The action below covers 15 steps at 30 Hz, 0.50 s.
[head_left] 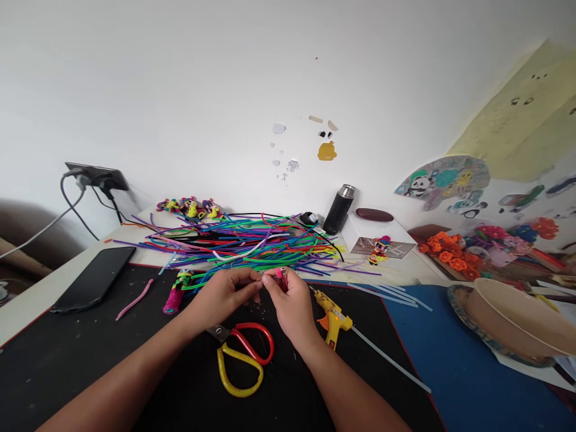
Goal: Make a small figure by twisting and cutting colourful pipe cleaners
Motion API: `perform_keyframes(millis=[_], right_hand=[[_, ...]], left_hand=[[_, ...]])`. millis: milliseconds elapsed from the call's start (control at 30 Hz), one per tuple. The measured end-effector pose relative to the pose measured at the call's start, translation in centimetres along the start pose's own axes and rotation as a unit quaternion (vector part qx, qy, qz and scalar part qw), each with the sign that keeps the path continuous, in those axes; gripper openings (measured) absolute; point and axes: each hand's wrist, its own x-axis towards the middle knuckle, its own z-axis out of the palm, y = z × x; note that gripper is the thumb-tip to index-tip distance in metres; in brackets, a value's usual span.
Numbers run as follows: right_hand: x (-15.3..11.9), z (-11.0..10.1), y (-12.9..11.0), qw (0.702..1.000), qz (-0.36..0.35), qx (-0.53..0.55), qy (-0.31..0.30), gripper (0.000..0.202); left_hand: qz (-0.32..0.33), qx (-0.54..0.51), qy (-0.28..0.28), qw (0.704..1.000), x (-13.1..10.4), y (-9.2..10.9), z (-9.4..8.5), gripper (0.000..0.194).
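Observation:
My left hand (227,295) and my right hand (290,303) meet fingertip to fingertip above the black mat (112,360). A small pink-and-red piece (281,275) sticks up from the closed fingers of my right hand; its kind is unclear. The thumb and index finger of my left hand pinch close beside it, and what lies between them is hidden. Just below are scissors (245,363) with one red and one yellow handle. A yellow glue gun (332,315) lies right of my right hand, a glue stick in its back. Left of my left hand is a pink-and-green pipe-cleaner piece (174,295).
A wide pile of coloured pipe cleaners (252,243) spreads behind my hands. A phone (94,279) lies at left. Small figures (191,207), a black flask (339,210) and a white box (396,231) stand along the wall. Loose glue sticks (387,294) and a bowl (517,312) are at right.

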Motion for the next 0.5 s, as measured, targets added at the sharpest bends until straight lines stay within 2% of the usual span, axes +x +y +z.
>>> perform_keyframes(millis=[133,267,367,500], right_hand=[[0.1,0.0,0.2,1.0,-0.007,0.004,-0.005,0.024],[0.1,-0.1,0.3,0.999,-0.016,-0.023,-0.031,0.026],[0.0,0.0,0.5,0.993,-0.035,-0.093,-0.057,0.028],[-0.2,0.3,1.1,0.972,-0.068,-0.208,-0.084,0.031]], left_hand=[[-0.019,-0.023,-0.002,1.0,0.1,-0.2,-0.3,0.038],[-0.018,0.018,0.061,0.998,0.4,-0.6,-0.8,0.038],[-0.018,0.032,0.118,0.992,0.6,-1.0,-1.2,0.038],[-0.017,0.014,0.149,0.989,0.8,-1.6,-1.5,0.037]])
